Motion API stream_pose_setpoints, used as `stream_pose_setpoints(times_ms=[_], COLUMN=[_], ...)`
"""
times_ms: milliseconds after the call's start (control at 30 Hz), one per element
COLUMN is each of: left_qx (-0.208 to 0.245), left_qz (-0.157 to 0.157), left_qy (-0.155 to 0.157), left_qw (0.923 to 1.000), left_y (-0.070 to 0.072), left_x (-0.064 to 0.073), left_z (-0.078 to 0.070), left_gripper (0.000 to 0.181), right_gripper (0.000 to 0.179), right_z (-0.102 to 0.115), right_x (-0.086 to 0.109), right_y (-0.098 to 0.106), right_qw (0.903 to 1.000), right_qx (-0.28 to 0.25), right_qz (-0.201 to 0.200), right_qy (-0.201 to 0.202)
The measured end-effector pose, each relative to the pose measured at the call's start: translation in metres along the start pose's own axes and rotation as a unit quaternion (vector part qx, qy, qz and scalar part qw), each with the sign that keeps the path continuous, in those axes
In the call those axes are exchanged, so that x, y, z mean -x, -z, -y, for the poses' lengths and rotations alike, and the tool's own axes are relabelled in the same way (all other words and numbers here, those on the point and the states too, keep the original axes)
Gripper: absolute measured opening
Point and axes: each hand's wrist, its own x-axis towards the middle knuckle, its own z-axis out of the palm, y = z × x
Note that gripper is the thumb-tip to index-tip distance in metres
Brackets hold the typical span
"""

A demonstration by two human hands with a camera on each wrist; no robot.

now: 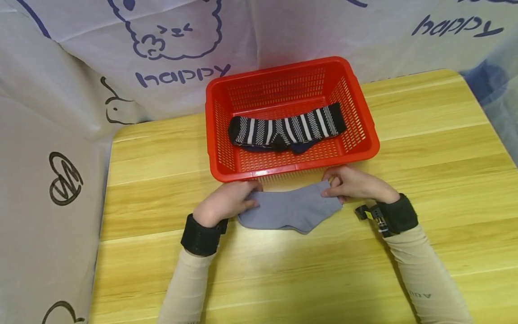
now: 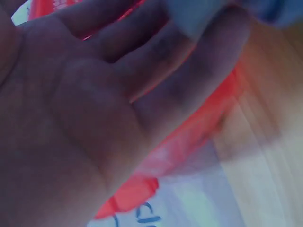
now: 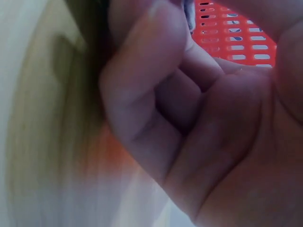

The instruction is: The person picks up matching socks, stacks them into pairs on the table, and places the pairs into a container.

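A pair of grey socks (image 1: 289, 208), laid flat one over the other, stretches sideways between both hands in front of the basket. My left hand (image 1: 224, 202) pinches its left end between thumb and fingers; in the left wrist view the palm of the left hand (image 2: 90, 104) fills much of the picture and the grey cloth is blurred at the top. At the cuff end, my right hand (image 1: 351, 183) grips the fabric with curled fingers. The right wrist view shows the curled right hand (image 3: 189, 109), its hold on the socks hidden there.
Just behind the hands stands a red plastic basket (image 1: 293, 168). Inside it lie black-and-white striped socks (image 1: 297, 127) over a dark blue piece of cloth (image 1: 304, 146). The wooden table (image 1: 283, 279) meets a printed cloth curtain (image 1: 291, 31) at the back.
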Motion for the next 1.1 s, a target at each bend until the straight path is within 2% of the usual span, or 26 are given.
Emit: stream_pose_setpoints(times_ms=[167,300,467,567,667,900,1100], left_qx=[-0.038,-0.034,-0.006,-0.008,-0.024,-0.045,-0.053], left_qz=[-0.001,-0.009,-0.006,0.005,0.021,0.034,0.03], left_qy=[-0.028,-0.052,-0.051,-0.045,-0.052,-0.076,-0.078], left_qw=[0.9989,0.998,0.9987,0.9989,0.9981,0.9955,0.9951], left_y=[-0.005,-0.01,-0.017,-0.022,-0.027,-0.038,-0.044], left_x=[-0.004,-0.007,-0.012,-0.015,-0.018,-0.024,-0.025], left_z=[-0.018,-0.026,-0.029,-0.031,-0.035,-0.045,-0.049], left_gripper=[0.034,0.034,0.023,0.021,0.026,0.032,0.028], right_gripper=[0.025,0.018,0.016,0.015,0.015,0.017,0.014], right_z=[-0.002,-0.004,-0.003,-0.001,0.007,0.033,0.047], right_x=[0.004,0.005,0.005,0.007,0.009,0.01,0.005], right_y=[0.003,0.005,0.005,0.005,0.002,-0.019,-0.049], right_qw=[0.9997,0.9993,0.9995,0.9994,0.9986,0.9896,0.9817], right_qx=[0.005,0.016,0.013,0.015,0.036,0.099,0.128], right_qz=[-0.021,-0.022,-0.023,-0.027,-0.028,-0.001,0.031], right_qy=[0.013,0.026,0.016,0.013,0.027,0.104,0.138])
